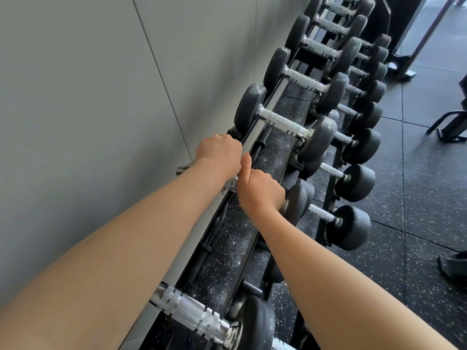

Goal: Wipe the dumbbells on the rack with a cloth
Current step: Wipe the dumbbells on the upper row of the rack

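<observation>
A black two-tier rack [295, 164] runs along a grey wall and holds a row of black dumbbells with knurled silver handles. My left hand [218, 154] grips a grey patterned cloth [184, 168] over the far end of one top-tier dumbbell [298, 203]. The cloth shows beside my wrist and again between my hands. My right hand [260, 190] is curled round the same dumbbell's handle next to its near head, thumb pointing up. The handle and the far head are hidden by both hands.
Further dumbbells sit on the top tier, one just beyond my hands [283, 122] and one closer to me [192, 311]. Smaller dumbbells [353, 183] fill the lower tier. The wall [101, 97] lies close on the left. Speckled rubber floor [417, 198] and black equipment frames [449, 127] are on the right.
</observation>
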The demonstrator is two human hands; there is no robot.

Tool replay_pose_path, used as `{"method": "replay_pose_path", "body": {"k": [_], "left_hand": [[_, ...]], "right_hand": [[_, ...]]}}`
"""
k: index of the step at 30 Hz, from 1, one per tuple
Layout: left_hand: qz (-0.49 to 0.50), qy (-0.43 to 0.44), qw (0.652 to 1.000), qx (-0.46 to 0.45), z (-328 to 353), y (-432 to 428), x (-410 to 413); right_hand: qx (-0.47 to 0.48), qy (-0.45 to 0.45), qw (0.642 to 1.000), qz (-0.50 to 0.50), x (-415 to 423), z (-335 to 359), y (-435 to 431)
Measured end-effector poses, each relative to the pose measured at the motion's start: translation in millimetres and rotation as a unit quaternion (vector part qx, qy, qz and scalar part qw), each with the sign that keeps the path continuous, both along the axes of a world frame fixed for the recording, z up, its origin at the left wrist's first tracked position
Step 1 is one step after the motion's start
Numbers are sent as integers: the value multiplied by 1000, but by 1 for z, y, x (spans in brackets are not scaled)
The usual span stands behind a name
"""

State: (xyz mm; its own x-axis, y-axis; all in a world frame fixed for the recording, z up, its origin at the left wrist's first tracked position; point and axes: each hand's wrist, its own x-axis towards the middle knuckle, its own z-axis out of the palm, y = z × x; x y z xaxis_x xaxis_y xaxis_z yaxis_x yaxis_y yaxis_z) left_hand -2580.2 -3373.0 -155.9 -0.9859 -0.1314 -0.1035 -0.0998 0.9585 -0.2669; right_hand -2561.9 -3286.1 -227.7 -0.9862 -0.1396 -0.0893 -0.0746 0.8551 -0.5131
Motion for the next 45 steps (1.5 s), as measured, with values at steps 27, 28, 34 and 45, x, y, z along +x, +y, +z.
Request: {"method": "replay_pose_path", "body": {"k": [27, 28, 34, 45], "left_hand": [[-36, 98, 995, 0, -21, -4, 46], [-65, 118, 991, 19, -25, -7, 53], [-38, 288, 771, 568, -20, -31, 81], [269, 112, 654, 698, -32, -60, 74]], "right_hand": [[-13, 8, 1000, -1, 0, -1, 2], [-26, 0, 1000, 0, -1, -1, 3], [-240, -71, 968, -6, 7, 20, 10], [-389, -125, 912, -42, 15, 37, -16]]}}
